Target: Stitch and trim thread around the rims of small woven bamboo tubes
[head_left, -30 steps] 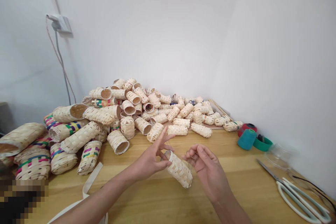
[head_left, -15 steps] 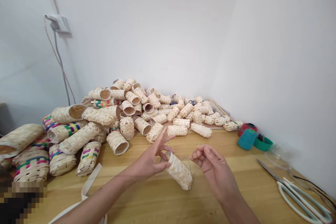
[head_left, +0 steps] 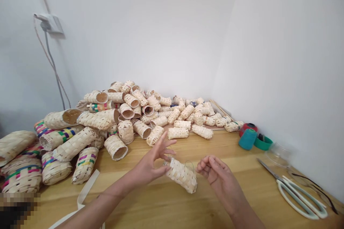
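A small pale woven bamboo basket [head_left: 183,176], shaped like a tube, is tilted just above or on the wooden table, its closed end down to the right. My left hand [head_left: 150,164] grips the rim at its upper left end between thumb and a finger, the other fingers spread upward. To the right of the basket, my right hand [head_left: 219,175] is closed in a pinch. A thin greenish thread [head_left: 191,164] loops from the basket towards those fingertips. Whether a needle is also in the pinch is hidden.
A big heap of woven baskets [head_left: 126,111] covers the table's back and left. At right are a teal thread cone [head_left: 247,139], a green ring [head_left: 263,144], a clear container [head_left: 281,154], scissors [head_left: 292,189] and eyeglasses [head_left: 317,186]. A pale strip [head_left: 87,189] lies at left.
The view has swung slightly to the right. The basket has rolled and tipped a little in my left hand, now lying flatter. My right hand stays pinched close beside it.
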Demonstrator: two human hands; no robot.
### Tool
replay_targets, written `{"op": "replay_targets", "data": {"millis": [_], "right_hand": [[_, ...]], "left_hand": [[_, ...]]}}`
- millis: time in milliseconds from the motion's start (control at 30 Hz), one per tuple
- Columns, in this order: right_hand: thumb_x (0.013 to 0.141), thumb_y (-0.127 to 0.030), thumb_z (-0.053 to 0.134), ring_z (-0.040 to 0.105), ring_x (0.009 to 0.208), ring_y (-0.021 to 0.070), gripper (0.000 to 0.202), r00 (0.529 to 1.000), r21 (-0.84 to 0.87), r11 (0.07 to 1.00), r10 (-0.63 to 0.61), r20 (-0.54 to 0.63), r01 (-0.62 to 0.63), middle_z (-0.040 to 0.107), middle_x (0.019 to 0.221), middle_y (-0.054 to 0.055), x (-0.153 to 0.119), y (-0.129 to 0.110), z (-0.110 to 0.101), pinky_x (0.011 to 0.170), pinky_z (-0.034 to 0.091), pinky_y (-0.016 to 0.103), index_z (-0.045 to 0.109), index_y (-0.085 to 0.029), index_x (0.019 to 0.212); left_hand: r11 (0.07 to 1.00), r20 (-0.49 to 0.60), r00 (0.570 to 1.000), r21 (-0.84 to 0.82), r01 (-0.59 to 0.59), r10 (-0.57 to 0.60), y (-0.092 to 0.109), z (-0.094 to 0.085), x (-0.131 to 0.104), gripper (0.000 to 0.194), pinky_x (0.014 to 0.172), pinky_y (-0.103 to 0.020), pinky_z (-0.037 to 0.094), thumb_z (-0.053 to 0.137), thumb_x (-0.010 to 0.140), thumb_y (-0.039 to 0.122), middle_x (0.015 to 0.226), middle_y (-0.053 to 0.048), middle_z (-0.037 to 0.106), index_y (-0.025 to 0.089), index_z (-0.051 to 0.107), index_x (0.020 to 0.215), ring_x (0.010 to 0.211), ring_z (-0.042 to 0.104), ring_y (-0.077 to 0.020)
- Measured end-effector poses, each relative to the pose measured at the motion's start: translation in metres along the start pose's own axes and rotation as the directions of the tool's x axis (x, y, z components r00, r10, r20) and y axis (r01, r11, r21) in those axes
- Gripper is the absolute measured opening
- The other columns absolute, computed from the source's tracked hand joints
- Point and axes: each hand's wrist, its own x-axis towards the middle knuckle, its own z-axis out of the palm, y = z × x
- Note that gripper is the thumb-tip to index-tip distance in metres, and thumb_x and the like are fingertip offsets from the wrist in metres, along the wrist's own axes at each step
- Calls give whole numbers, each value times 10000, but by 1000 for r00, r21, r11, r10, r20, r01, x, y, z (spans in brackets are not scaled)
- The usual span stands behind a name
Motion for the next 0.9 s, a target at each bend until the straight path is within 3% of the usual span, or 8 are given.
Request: {"op": "replay_targets", "data": {"millis": [167,300,400,500,600,767,900], "right_hand": [[714,-377,754,611,725,179,232,998,-85,996,34,-44,-38,648,742,44,-4,3,-13,722,505,307,687,-156,731],[730,-428,725,618,734,180,274,994,-229,971,45,-103,-67,664,734,46,-6,6,-24,731,507,297,685,-157,717],[692,-465,734,637,805,224,318,980,-371,923,32,-198,-105,693,790,68,-4,8,-35,790,505,344,698,-158,764],[684,-454,720,606,1001,274,466,937,-594,802,-159,-310,-61,678,1050,88,-1,6,-44,876,468,387,650,-206,1072],[728,-478,640,548,1112,289,613,898,-765,644,-327,-295,-17,575,1247,95,-2,-2,-47,905,447,407,495,-240,1275],[774,-521,538,541,1129,286,562,895,-875,482,-366,-254,-51,562,1265,77,-17,-15,-57,880,474,387,476,-268,1272],[797,-559,462,557,1106,306,520,894,-952,280,-386,-228,-122,555,1277,63,-39,-21,-93,928,439,466,489,-294,1244]], "left_hand": [[974,-39,999,-225,3,-12,4,-5,1,797,928,-409,379,577,865,244,1282,-128,525,326,49,1456,1116,524,-241],[954,-82,991,-290,74,-102,6,-9,0,644,874,-367,394,575,869,252,1076,-98,646,265,251,1425,981,575,-210],[941,-136,986,-334,50,-101,6,-9,1,529,818,-347,412,574,868,265,965,-90,674,216,388,1361,872,594,-195],[925,-153,984,-379,22,-86,9,-8,2,460,762,-330,429,570,869,279,892,-83,683,189,459,1307,791,598,-180],[921,-167,981,-388,28,-100,11,-7,3,431,737,-323,433,571,868,293,865,-80,684,176,492,1275,764,603,-179],[917,-181,974,-395,52,-133,10,-9,3,411,704,-316,436,578,862,307,829,-81,678,149,521,1236,714,597,-170],[921,-204,968,-386,60,-149,7,-10,4,376,683,-304,436,566,868,312,798,-73,670,138,551,1200,679,587,-154]]}}
